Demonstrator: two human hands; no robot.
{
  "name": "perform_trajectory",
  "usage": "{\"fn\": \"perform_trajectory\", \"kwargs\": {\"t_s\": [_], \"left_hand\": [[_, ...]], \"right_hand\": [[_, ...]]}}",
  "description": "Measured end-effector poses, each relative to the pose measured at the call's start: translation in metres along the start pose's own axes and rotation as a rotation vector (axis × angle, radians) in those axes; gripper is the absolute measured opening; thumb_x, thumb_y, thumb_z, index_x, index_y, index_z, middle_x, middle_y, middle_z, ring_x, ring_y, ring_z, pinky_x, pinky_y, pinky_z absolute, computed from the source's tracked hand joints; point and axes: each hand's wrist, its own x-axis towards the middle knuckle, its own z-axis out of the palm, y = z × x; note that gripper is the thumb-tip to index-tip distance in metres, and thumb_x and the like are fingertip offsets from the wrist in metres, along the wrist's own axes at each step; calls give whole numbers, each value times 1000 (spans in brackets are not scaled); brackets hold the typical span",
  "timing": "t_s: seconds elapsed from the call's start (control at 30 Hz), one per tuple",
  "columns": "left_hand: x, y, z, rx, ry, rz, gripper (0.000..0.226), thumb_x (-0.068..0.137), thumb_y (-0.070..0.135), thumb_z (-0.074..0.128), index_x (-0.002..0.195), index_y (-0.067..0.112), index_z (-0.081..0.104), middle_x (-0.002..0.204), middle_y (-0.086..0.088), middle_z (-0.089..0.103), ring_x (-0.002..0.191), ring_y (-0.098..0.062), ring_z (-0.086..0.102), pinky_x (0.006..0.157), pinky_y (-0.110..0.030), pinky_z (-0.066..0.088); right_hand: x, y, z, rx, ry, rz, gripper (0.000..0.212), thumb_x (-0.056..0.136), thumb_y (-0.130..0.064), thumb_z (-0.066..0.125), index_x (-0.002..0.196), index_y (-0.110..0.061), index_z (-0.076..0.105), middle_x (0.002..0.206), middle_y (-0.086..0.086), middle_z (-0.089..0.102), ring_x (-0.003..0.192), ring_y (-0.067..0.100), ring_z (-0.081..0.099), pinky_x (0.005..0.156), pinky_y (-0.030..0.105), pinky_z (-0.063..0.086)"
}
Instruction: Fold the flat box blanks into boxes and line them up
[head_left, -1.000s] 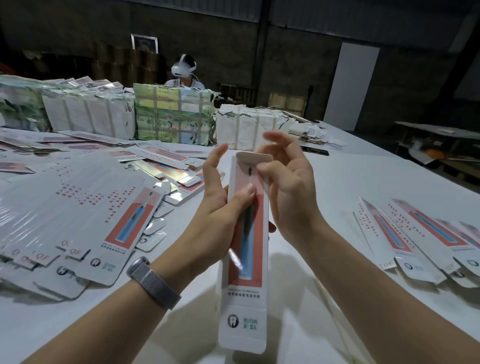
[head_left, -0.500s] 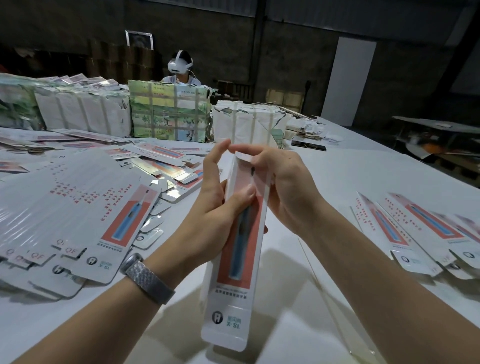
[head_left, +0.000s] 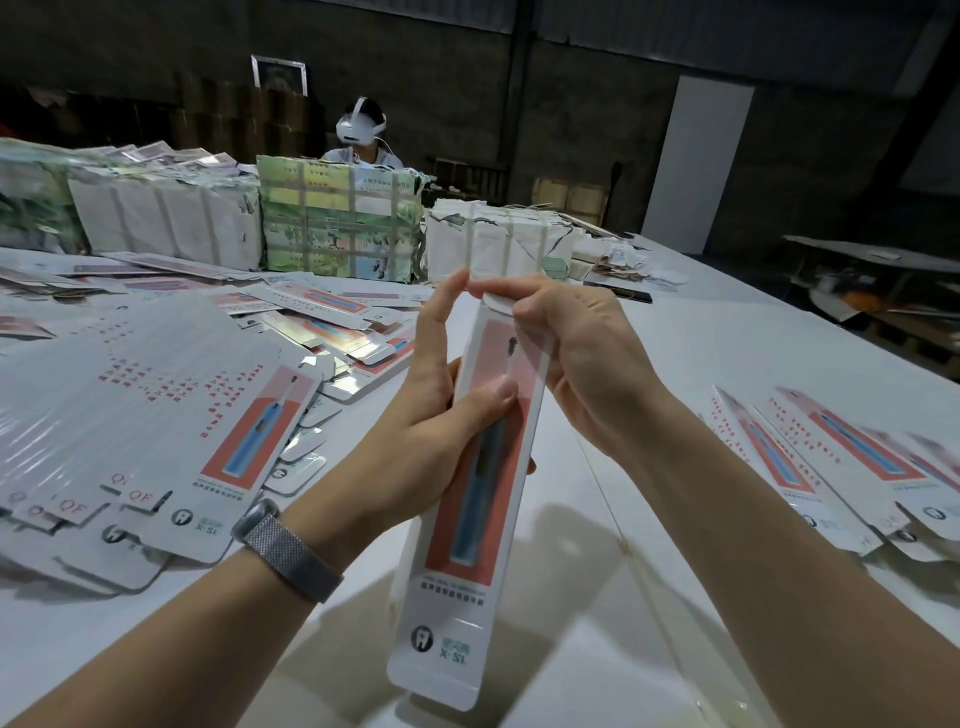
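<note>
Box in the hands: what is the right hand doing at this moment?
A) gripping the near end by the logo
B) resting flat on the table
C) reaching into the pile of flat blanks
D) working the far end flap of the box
D: the right hand has its fingers curled over the far end flap of the box, while the left hand grips the box at mid-length, thumb across its printed face.

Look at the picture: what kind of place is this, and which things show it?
Probably a packing workshop or warehouse. A big stack of flat box blanks covers the white table, strapped bundles stand behind, and both hands fold one box.
</note>
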Motion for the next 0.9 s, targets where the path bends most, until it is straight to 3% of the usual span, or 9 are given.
{"fn": "perform_trajectory", "kwargs": {"t_s": [0.23, 0.33, 0.47, 0.5, 0.6, 0.63, 0.73, 0.77, 0.9], "left_hand": [[0, -3, -4, 102, 29, 0, 82, 92, 28, 58, 145, 67, 9, 113, 3, 68, 84, -32, 72, 70, -39, 60], [1, -3, -4, 85, 46, 25, 81, 93, 24, 57, 147, 63, 9, 108, 0, 70, 82, -29, 72, 71, -39, 59], [1, -2, -3, 88, 56, 25, 79, 94, 26, 55, 149, 59, 9, 108, 4, 70, 83, -28, 72, 70, -36, 59], [1, -2, -3, 91, 54, 22, 79, 94, 27, 55, 148, 59, 8, 109, 6, 70, 83, -28, 72, 69, -36, 59], [1, 2, -3, 81, 44, 22, 79, 95, 25, 55, 149, 58, 6, 109, 10, 70, 82, -28, 73, 67, -34, 60], [1, 2, -3, 66, 43, 20, 79, 97, 23, 55, 149, 57, 6, 109, 10, 70, 81, -29, 73, 66, -33, 60], [1, 3, -3, 27, 61, 10, 79, 101, 19, 55, 151, 54, 6, 114, 4, 70, 80, -28, 74, 65, -33, 60], [1, 4, -3, 24, 70, 2, 79, 98, 22, 56, 151, 56, 7, 118, -2, 68, 81, -28, 74, 66, -33, 60], [2, 6, -1, -36, 70, -19, 81, 96, 20, 56, 148, 60, 9, 115, -13, 65, 78, -30, 74, 63, -33, 60]], "right_hand": [[-1, -2, -1, -66, -10, -1, 33, 79, -18, 48, 93, -20, 78, 120, 20, 63, 84, 24, 57, 72, 45, 39], [-2, -2, -1, -94, -23, -26, 32, 84, -15, 48, 92, -23, 78, 121, 22, 62, 85, 24, 56, 72, 42, 40], [-4, -3, 1, -137, -35, -87, 33, 89, -15, 45, 95, -25, 76, 116, 17, 66, 76, 11, 62, 58, 20, 47], [-4, -2, 1, -146, -37, -98, 32, 87, -17, 46, 95, -26, 76, 115, 18, 66, 77, 15, 64, 57, 21, 48], [-3, 0, -3, -217, -50, -154, 33, 89, -22, 44, 101, -26, 74, 112, 17, 70, 96, 40, 64, 66, 48, 52], [-3, 0, -4, -219, -63, -171, 34, 91, -22, 42, 106, -22, 73, 111, 12, 72, 98, 37, 66, 71, 49, 54], [-4, 1, -2, -209, -97, -208, 35, 93, -19, 41, 116, -20, 68, 108, -8, 74, 99, 16, 70, 79, 30, 57], [-4, 2, -1, -228, -98, -227, 35, 93, -17, 42, 116, -22, 68, 108, -10, 74, 102, 17, 69, 83, 31, 57], [-3, 6, 0, -313, -53, -296, 35, 89, -11, 47, 114, -21, 70, 109, 1, 75, 104, 23, 68, 90, 38, 56]]}}
